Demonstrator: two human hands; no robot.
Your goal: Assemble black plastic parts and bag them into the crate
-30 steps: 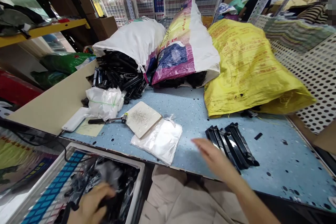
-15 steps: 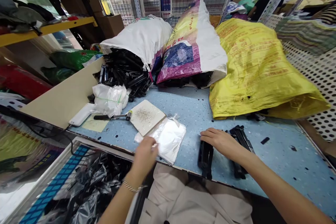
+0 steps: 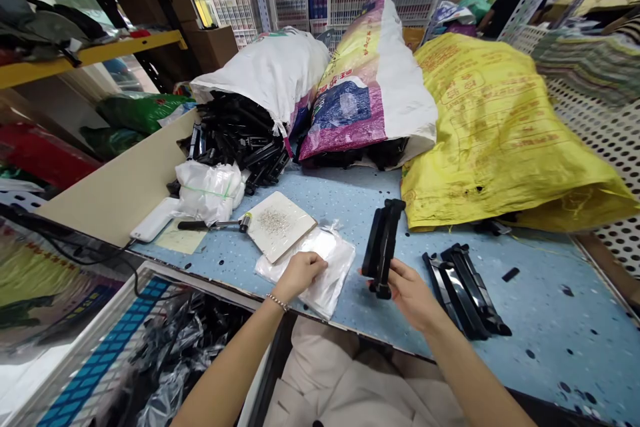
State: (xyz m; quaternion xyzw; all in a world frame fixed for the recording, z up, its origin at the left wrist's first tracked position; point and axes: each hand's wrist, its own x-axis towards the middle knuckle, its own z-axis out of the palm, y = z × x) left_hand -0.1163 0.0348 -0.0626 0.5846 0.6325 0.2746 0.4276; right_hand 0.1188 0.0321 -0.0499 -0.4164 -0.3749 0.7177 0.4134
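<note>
1. Head view, the hands: the right hand holds a black plastic piece upright above the blue speckled tabletop, its fingers clenched round the lower end
2. The left hand lies on a clear plastic bag at the tabletop's near edge, its fingers released and flat, not gripping
3. The step in hand looks like bringing the piece to the bag; the next move would call for opening the bag's mouth while keeping the piece steady
4. More black plastic pieces lie just right of the right hand, and a heap of black parts spills from a white woven sack further back
5. Hidden or cut off: the fingers cover part of the held piece, the bag's contents cannot be made out, and the bottom edge of the view cuts off a crate of black items in plastic
</note>
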